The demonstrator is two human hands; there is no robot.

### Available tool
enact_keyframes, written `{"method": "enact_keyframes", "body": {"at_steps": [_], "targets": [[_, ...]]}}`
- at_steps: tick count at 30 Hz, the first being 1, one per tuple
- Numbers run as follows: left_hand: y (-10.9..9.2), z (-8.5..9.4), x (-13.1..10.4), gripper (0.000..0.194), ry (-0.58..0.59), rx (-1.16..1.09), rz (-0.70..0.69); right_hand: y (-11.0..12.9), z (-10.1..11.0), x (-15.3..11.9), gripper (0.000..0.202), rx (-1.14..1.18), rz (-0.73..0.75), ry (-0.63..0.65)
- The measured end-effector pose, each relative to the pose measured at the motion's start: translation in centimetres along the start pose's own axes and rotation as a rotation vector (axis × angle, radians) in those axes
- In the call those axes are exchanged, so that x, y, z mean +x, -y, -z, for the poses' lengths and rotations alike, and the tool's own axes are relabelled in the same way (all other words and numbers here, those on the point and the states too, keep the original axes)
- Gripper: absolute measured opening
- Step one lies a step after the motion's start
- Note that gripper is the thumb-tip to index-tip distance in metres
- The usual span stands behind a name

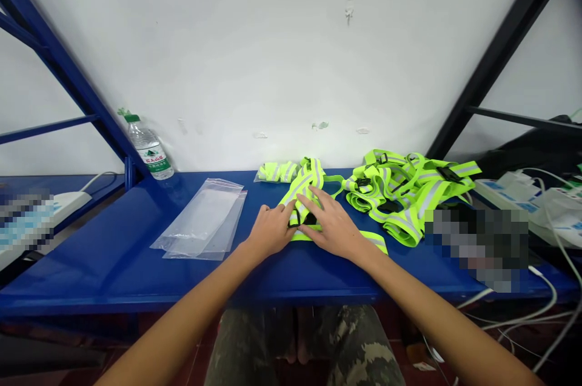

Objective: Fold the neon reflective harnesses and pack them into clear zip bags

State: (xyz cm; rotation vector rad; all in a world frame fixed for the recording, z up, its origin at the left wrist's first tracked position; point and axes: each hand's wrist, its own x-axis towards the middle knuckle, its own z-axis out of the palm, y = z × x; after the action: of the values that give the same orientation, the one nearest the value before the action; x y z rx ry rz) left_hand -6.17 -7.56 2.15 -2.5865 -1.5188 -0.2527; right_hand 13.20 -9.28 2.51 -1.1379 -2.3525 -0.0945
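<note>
A neon yellow strap with silver stripes and black buckles (309,177) lies on the blue table in front of me. My left hand (273,227) is at its left edge, fingers closed on it. My right hand (331,222) rests on the strap from the right, its fingers spread over the fabric. One end of the strap (375,242) sticks out to the right beneath my right wrist. Just behind, a rolled strap in clear plastic (275,172) lies near the wall. A tangled pile of similar straps (402,189) sits to the right.
Clear plastic bags (204,219) lie left on the blue table (113,252). A water bottle (150,146) stands at the back left. Power strips (513,195) and white cables (552,240) are at the far right, beside a pixelated object (482,246). Another power strip (68,204) is far left.
</note>
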Motion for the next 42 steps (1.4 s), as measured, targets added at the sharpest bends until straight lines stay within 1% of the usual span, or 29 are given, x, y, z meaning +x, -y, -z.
{"method": "enact_keyframes", "body": {"at_steps": [2,4,5,7,10,11,12,14,16,18,23,27,29,31,32,34,36,38,40,42], "targets": [[0.2,-0.3,0.0,0.048,0.002,-0.014,-0.050,0.2,-0.6,0.1,0.048,-0.060,0.097,-0.035],[0.6,-0.2,-0.1,0.051,0.007,-0.083,-0.103,0.1,-0.9,-0.1,0.034,-0.088,0.190,-0.012],[0.8,-0.1,-0.2,0.053,0.006,-0.131,-0.123,-0.1,-1.0,-0.2,0.029,-0.094,0.209,-0.003],[1.2,0.3,-0.5,0.063,0.008,-0.219,-0.161,-0.5,-1.0,-0.3,0.025,-0.098,0.197,-0.020],[1.4,0.9,-0.9,0.088,-0.011,-0.278,-0.220,-1.0,-0.7,-0.5,0.023,-0.075,0.155,-0.117],[1.4,1.0,-0.9,0.091,-0.026,-0.284,-0.241,-1.1,-0.6,-0.5,0.021,-0.052,0.149,-0.145],[1.4,1.1,-0.8,0.089,-0.043,-0.289,-0.257,-1.2,-0.4,-0.6,0.020,-0.025,0.144,-0.166],[1.4,1.0,-0.5,0.073,-0.074,-0.293,-0.273,-1.3,-0.1,-0.7,0.018,0.020,0.143,-0.170],[1.4,0.8,-0.2,0.057,-0.091,-0.272,-0.271,-1.2,0.1,-0.9,0.020,0.040,0.145,-0.139],[1.3,0.6,0.0,0.048,-0.094,-0.222,-0.257,-1.2,0.2,-1.2,0.025,0.045,0.128,-0.105],[0.6,0.5,0.3,0.053,-0.050,-0.086,-0.253,-1.1,-0.1,-1.6,0.035,0.039,0.045,-0.025],[0.4,0.5,0.5,0.052,-0.020,-0.048,-0.232,-1.0,-0.3,-1.6,0.041,0.007,-0.004,-0.036],[0.8,0.4,0.6,0.049,-0.026,-0.095,-0.220,-1.1,-0.4,-1.6,0.043,-0.019,0.005,-0.033],[1.4,0.4,0.6,0.048,-0.027,-0.211,-0.190,-1.1,-0.5,-1.7,0.041,-0.044,0.038,-0.015],[1.8,0.5,0.7,0.052,-0.015,-0.285,-0.170,-1.2,-0.5,-1.8,0.039,-0.057,0.057,-0.002],[2.3,0.7,0.6,0.069,0.027,-0.416,-0.141,-1.2,-0.5,-1.8,0.036,-0.088,0.087,0.018],[2.5,0.8,0.5,0.078,0.045,-0.450,-0.135,-1.2,-0.5,-1.9,0.036,-0.125,0.099,0.020],[2.4,0.7,0.3,0.074,0.014,-0.375,-0.167,-1.3,-0.5,-1.9,0.036,-0.162,0.100,0.022],[2.2,0.5,0.2,0.066,-0.023,-0.234,-0.217,-1.4,-0.4,-1.9,0.034,-0.192,0.101,0.037],[1.9,0.3,0.1,0.062,-0.036,-0.106,-0.252,-1.5,-0.4,-2.0,0.031,-0.204,0.100,0.059]]}}
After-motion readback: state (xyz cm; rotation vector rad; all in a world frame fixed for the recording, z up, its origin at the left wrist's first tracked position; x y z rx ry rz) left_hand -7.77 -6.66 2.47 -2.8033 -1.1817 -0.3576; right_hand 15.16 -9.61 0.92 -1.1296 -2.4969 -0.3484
